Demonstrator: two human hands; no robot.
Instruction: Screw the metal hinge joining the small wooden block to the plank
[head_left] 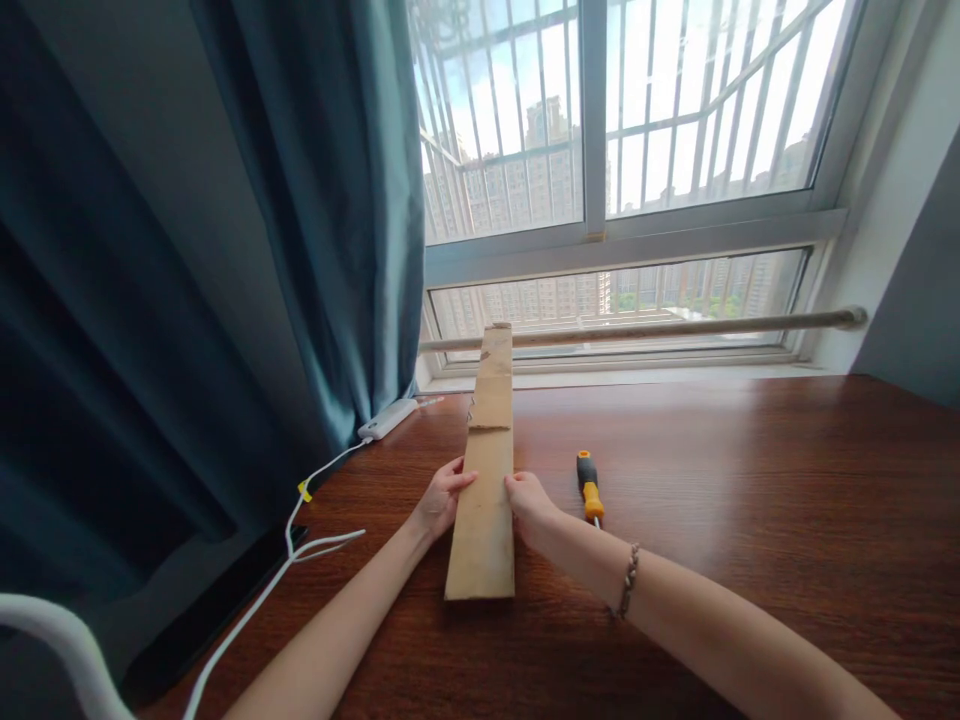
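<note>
A long, narrow cardboard box [486, 520] points away from me toward the window, with a torn flap edge partway along its top. My left hand [444, 495] grips its left side, thumb on the upper face. On the opposite side my right hand [531, 503] is closed on the right edge. The undersides of both hands' grips are hidden by the box. Just right of my right hand lies a screwdriver [589, 485] with a black and yellow handle; my forearm covers part of its shaft.
The brown wooden table [735, 500] reaches to the window sill. A white power strip [388, 420] and white cables [289, 545] lie at the left beside a blue curtain [352, 200]. A horizontal rail [675, 328] crosses in front of the window.
</note>
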